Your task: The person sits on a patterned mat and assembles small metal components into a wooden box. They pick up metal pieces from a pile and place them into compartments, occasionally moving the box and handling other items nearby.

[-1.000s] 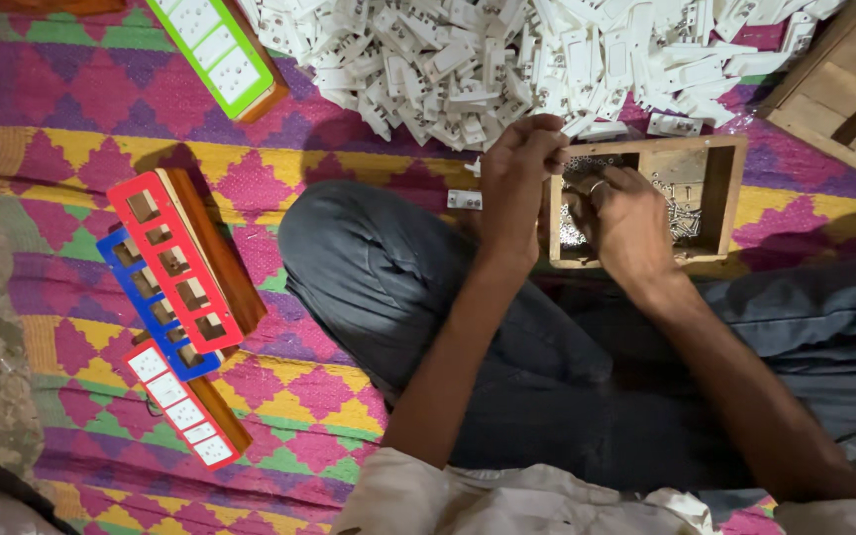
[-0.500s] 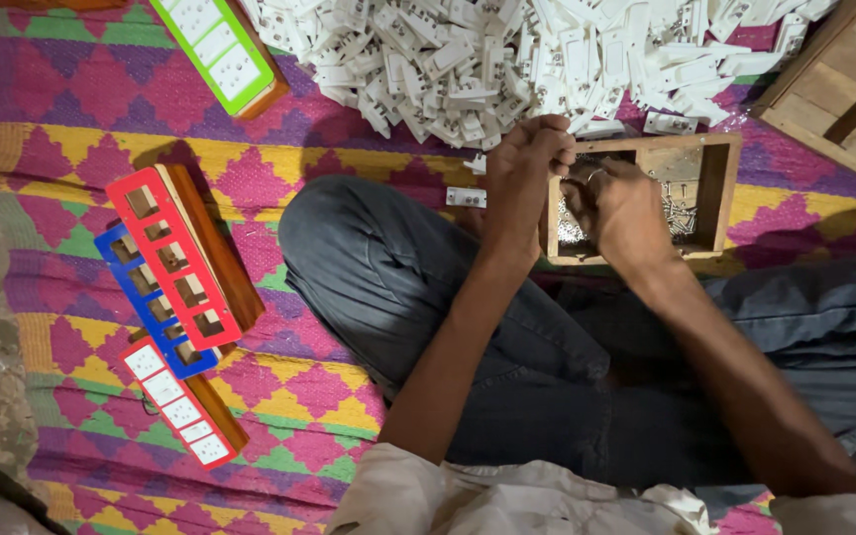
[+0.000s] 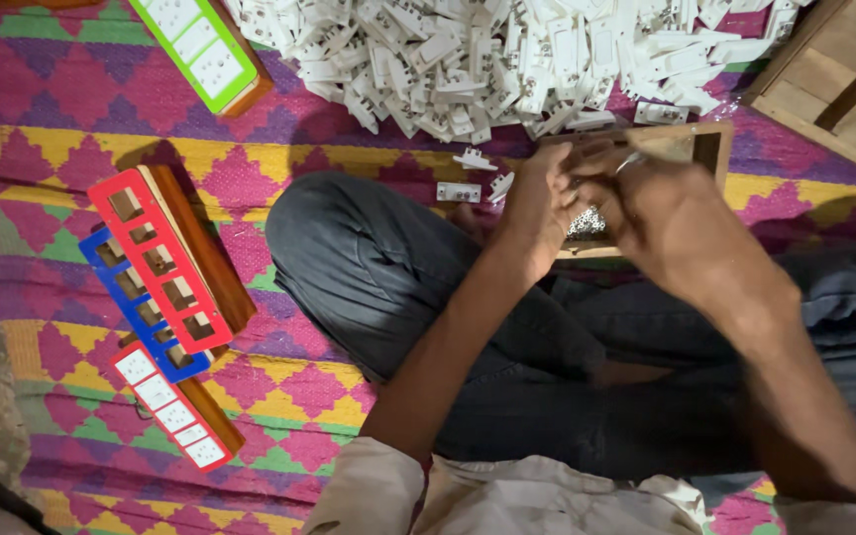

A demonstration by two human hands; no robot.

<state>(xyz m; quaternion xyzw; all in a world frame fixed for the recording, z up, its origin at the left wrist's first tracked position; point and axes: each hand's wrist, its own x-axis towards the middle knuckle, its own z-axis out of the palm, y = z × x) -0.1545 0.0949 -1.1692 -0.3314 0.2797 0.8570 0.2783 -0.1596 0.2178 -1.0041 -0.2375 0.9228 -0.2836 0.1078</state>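
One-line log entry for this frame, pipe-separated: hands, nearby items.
left hand | meets right hand over small wooden tray | held item hidden | white plastic parts pile just beyond | red frame on mat

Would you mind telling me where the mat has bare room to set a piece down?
Bare mat lies left of the red frame, and another strip runs between the green board and the raised knee. The white parts pile and the wooden tray by both hands are crowded.

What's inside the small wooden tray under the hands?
Only a patch of small shiny metal bits shows inside the wooden tray. The left hand and right hand cover the rest.
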